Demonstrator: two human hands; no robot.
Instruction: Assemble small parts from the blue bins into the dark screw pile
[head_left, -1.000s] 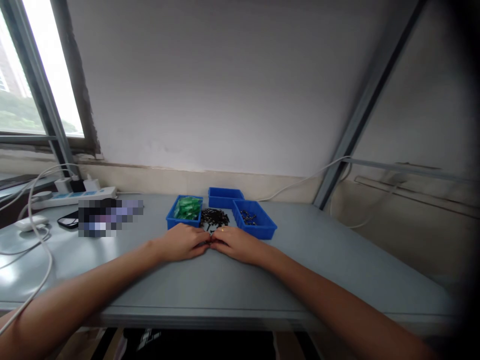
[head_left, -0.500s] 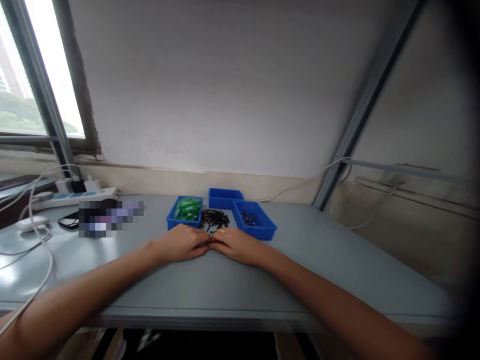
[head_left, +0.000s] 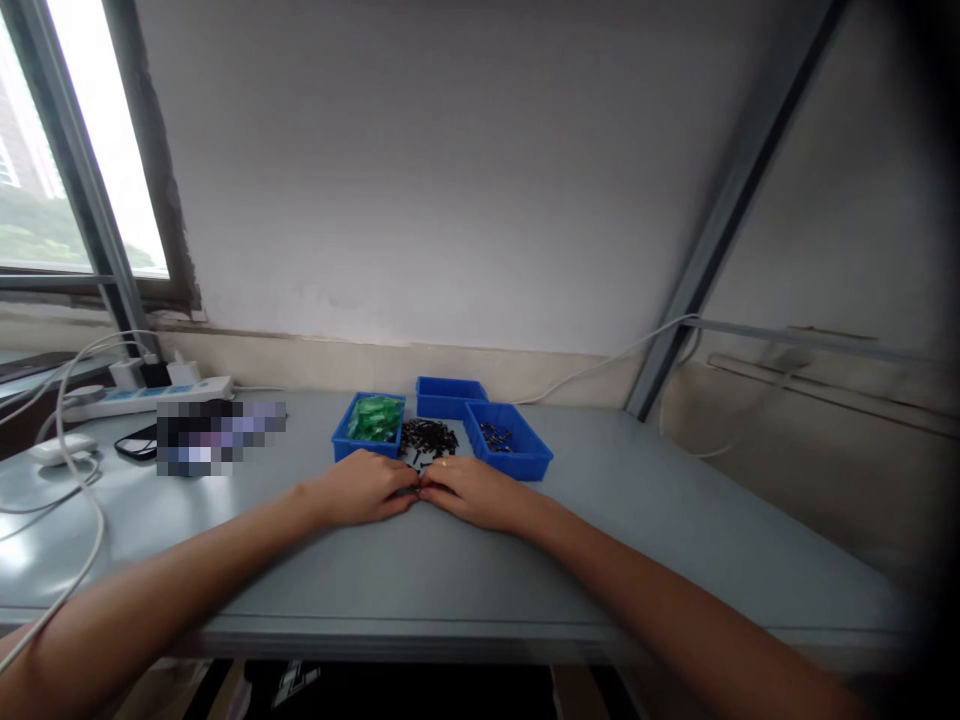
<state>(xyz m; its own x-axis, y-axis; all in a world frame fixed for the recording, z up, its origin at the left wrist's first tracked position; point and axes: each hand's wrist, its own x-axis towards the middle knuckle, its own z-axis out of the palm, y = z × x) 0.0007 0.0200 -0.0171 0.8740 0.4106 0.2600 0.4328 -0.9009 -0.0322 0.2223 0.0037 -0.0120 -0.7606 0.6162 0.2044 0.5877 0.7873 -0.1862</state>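
Observation:
My left hand [head_left: 367,487] and my right hand [head_left: 471,492] meet at the fingertips low over the table, each with its fingers pinched together. Whatever they hold between them is too small and too covered to name. Just beyond the fingers lies a pile of small black screw-like parts [head_left: 431,437], a few of them strewn nearer to me. A blue bin [head_left: 339,447] with green plastic packets [head_left: 375,418] stands behind my left hand. Behind my right hand is another blue bin [head_left: 525,465], with small dark metallic pieces [head_left: 495,437] inside.
A third blue bin [head_left: 451,404] sits at the back by the wall. On the left are a power strip [head_left: 157,395] with chargers, a white cable [head_left: 101,510], a white device [head_left: 64,448] and a phone-like object [head_left: 135,442] beside a blurred-out patch. The table's front edge [head_left: 420,625] runs below my arms.
Almost nothing differs. Both hands stay together at the same spot, with only a very slight shift of the fingers and of the view.

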